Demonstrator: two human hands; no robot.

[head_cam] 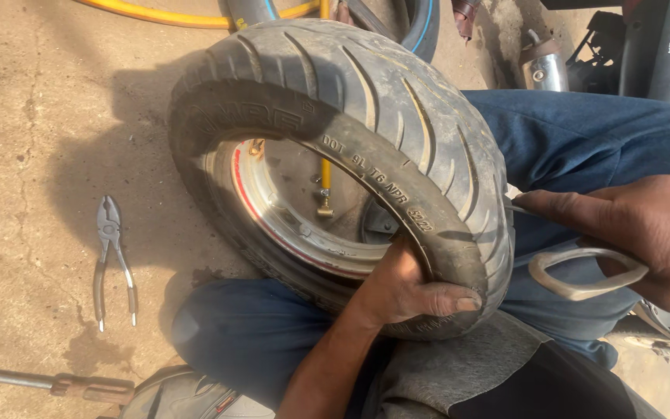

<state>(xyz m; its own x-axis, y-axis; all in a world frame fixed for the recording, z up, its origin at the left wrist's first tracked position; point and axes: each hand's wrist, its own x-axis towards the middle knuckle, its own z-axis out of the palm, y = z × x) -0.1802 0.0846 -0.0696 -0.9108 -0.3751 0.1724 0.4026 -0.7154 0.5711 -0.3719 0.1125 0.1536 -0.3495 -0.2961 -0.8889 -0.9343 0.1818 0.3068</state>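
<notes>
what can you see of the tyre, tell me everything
The tyre is black rubber, dusty, with curved tread grooves and raised lettering on its sidewall. It sits on a silver metal rim with a red stripe, tilted on the person's blue-trousered legs above the concrete ground. The left hand grips its lower edge, thumb on the tread. The right hand presses a loop-handled metal tool against the tread.
</notes>
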